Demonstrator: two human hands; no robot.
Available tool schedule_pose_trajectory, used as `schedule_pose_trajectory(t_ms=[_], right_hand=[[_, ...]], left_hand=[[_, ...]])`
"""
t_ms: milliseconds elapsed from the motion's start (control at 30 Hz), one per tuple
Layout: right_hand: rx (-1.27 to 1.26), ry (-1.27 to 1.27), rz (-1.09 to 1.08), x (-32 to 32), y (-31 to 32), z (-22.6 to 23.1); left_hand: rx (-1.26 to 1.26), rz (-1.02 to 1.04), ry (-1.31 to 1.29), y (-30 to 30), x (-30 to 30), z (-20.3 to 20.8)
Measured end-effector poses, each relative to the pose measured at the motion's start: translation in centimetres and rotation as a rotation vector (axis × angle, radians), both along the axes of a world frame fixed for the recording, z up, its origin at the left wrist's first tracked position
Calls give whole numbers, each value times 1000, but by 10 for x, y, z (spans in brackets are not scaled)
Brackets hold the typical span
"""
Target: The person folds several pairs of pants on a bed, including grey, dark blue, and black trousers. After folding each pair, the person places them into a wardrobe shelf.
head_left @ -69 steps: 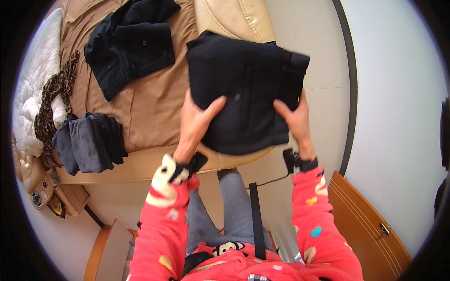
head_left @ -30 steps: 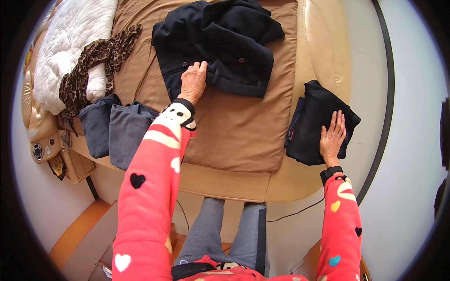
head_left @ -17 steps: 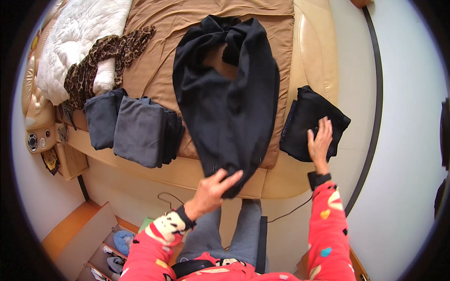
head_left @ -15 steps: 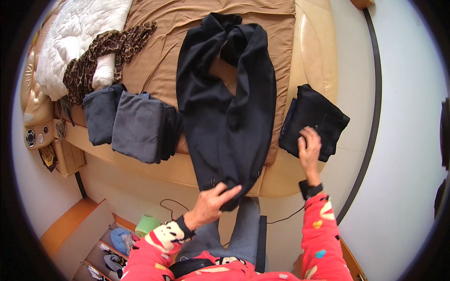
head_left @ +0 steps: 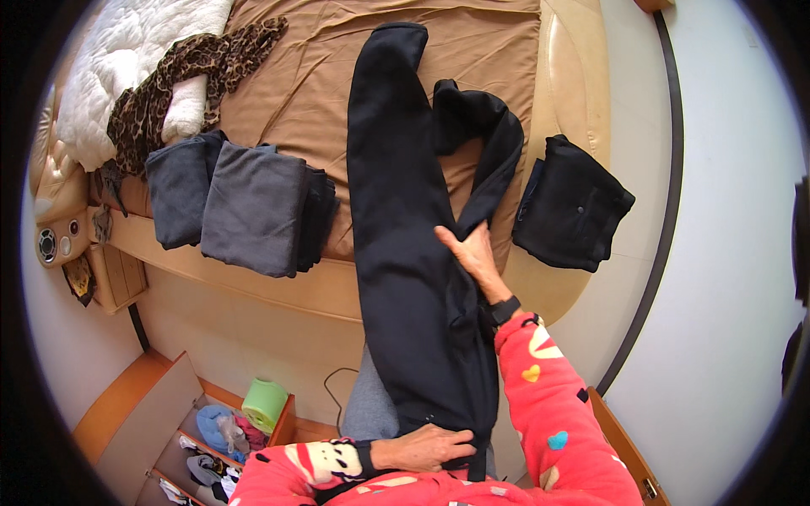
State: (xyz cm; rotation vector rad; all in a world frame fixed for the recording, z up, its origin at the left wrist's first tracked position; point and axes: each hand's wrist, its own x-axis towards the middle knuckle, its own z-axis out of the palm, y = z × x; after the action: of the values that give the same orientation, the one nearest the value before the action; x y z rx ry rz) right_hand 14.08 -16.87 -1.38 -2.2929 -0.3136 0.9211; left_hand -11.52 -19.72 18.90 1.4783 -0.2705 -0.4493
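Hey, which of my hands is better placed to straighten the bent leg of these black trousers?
Probably your right hand: it touches the black trousers low on the bent leg, while your left hand is at the end nearest your body, farther from that leg.

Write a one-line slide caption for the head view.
Left hand at the near end of black trousers, right hand midway along them, folded clothes on either side.
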Motion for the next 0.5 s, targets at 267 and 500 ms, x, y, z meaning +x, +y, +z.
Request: schedule_pose_trajectory(t_ms=[267,500], right_hand=[[-203,106,167,-22,28,-24],[553,552,-283,29,6,106]], left_hand=[[-205,4,-59,22,16,15],[122,-36,-56,50,35,7]])
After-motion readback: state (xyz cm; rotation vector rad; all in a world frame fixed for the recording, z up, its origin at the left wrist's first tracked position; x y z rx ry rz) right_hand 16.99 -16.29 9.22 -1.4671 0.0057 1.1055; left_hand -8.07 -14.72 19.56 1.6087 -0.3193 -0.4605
